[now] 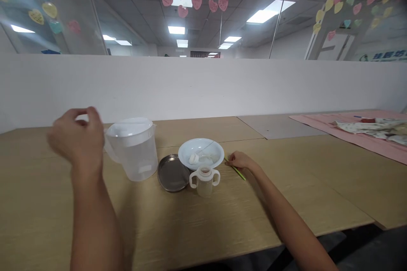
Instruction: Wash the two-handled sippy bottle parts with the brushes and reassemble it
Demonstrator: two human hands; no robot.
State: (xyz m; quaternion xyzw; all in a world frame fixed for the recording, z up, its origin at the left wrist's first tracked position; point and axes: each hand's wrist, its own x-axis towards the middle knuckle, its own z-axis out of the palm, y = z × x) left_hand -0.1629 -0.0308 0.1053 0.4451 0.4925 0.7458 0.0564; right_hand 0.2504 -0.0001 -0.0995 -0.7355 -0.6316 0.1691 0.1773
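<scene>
My right hand (240, 160) rests on the table, its fingers pinched around a slim green stick (239, 173). Just left of it is a white bowl (185, 157) holding a small white piece (193, 159), clear or whitish parts and a thin rod. In front of the bowl stands an open two-handled cup (205, 184). My left hand (83, 125) is raised and slightly blurred, with thumb and fingers curled into a loop; nothing shows in it. Beside that hand is a translucent measuring pitcher (140, 156). An oval metal tray (172, 173) lies between pitcher and cup.
The wooden table (305, 186) ends at a near edge on the lower right. A low white partition (203, 89) with glass above runs along its back. At the far right, a pink cloth (359, 142) carries patterned fabric (365, 126) and a red item (368, 120).
</scene>
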